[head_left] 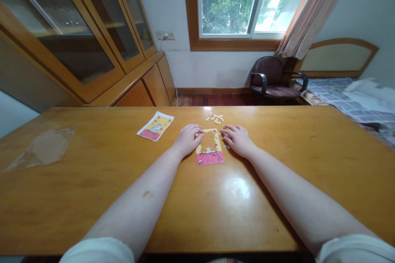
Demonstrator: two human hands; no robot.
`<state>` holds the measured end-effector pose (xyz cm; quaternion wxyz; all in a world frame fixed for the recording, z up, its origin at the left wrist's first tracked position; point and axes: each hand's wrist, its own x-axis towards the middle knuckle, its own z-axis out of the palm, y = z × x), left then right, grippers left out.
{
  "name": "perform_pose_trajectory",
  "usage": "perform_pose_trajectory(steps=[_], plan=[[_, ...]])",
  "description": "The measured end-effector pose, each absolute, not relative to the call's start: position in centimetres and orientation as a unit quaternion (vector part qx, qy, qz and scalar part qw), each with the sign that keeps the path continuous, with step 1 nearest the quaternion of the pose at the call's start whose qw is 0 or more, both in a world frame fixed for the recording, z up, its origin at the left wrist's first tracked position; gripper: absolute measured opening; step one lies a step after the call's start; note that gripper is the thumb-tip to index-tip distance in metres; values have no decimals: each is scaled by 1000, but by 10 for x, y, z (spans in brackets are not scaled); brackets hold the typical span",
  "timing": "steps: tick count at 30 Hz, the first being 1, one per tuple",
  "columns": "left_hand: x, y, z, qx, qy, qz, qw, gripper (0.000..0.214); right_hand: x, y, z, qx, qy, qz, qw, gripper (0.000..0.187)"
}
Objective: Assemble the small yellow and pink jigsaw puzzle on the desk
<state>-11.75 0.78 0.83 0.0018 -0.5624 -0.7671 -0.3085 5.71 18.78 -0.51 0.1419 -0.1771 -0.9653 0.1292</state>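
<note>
A partly assembled jigsaw puzzle (210,158) lies flat on the table between my hands. Its border is joined, pink at the near end and yellow above, around a gap through which the table shows. My left hand (189,139) rests along the puzzle's left edge, fingers loosely curved and thumb towards the frame. On the opposite side, my right hand (237,140) is palm down with its fingers somewhat apart, over a few loose puzzle pieces (226,146). Its fingertips partly hide these pieces. Beyond the puzzle sits a small heap of loose pieces (215,118).
A printed picture sheet (156,126) lies left of the puzzle. Farther left is a clear plastic bag (46,146) on the wooden table (191,205). Past the table's far edge stand a glass-fronted cabinet (123,68), an office chair (271,78) and a bed (354,94).
</note>
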Motion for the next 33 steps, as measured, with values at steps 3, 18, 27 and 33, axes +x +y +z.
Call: perform_pose_trajectory(steps=[3, 18, 27, 33], plan=[[-117, 8, 8, -565, -766, -307, 2, 21, 56, 187, -7, -184, -966, 121, 137, 27], [-118, 9, 6, -565, -768, -300, -2, 20, 54, 190, -6, -212, -961, 121, 132, 11], [-118, 9, 5, -566, -767, -303, -1, 19, 54, 190, -6, -191, -965, 117, 138, 14], [-118, 9, 4, -566, -766, -304, 0, 19, 53, 192, -11, -195, -962, 119, 150, 8]])
